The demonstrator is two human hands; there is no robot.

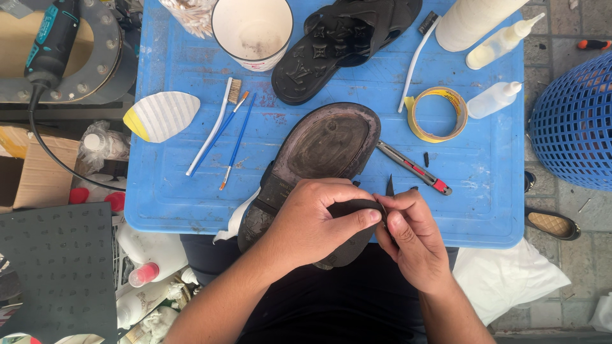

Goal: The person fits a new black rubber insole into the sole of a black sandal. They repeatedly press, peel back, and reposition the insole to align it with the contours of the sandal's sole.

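**Blue desk, shoe repair in hand**

Desk [484,191]: blue plastic, scuffed. Sandal [325,150], sole up, overhangs the near edge toward the lap, within easy reach. Left hand [315,223] clamps its heel end, steadying it; right hand [408,236] pinches a small blade [389,186] at the sole's edge. Nearby: knife [414,168], tape [437,114], brushes [223,130], second sandal [344,41].

Worn matt rubber sandal sole [328,143]
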